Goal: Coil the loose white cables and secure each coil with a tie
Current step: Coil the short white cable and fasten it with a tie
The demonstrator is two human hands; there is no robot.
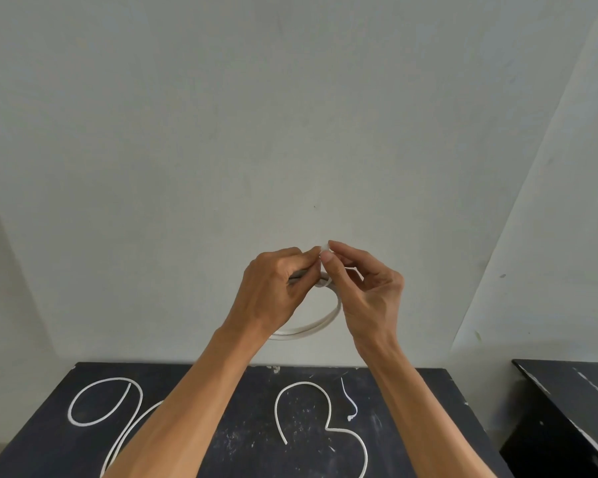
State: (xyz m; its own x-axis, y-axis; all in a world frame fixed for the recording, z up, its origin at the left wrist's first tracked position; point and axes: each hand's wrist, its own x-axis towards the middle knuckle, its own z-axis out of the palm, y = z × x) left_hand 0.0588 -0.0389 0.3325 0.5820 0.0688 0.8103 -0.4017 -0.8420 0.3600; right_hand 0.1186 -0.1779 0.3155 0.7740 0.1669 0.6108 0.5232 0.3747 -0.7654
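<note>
Pale grey-green wall [290,115] fills most of the view, and below it stands a matt black table [242,408] scuffed with white marks. Both bare arms reach up from the near edge, so the hands meet in front of the wall, well above the tabletop.

Between them hangs a small round coil of white cable [311,331], several turns lying together, its lower arc showing below the wrists. The left hand [273,291] has its fingers curled round the top of the coil, thumb and forefinger meeting at the crown. The right hand [370,298] pinches a short white tie [325,248] between thumb and forefinger, just above the spot where the turns are gathered; its other fingers are loosely bent and hold nothing. Whether the tie is already closed round the coil cannot be told.

On the table lie two loose cables: a long white cable looped into an oval [83,405] at the left, partly hidden by the left forearm, and a white cable bent in an S-like curve [328,408] between the forearms. Just beside that one lies a thin white wavy strand [351,400]. A second black surface [567,408] stands apart at the right.
</note>
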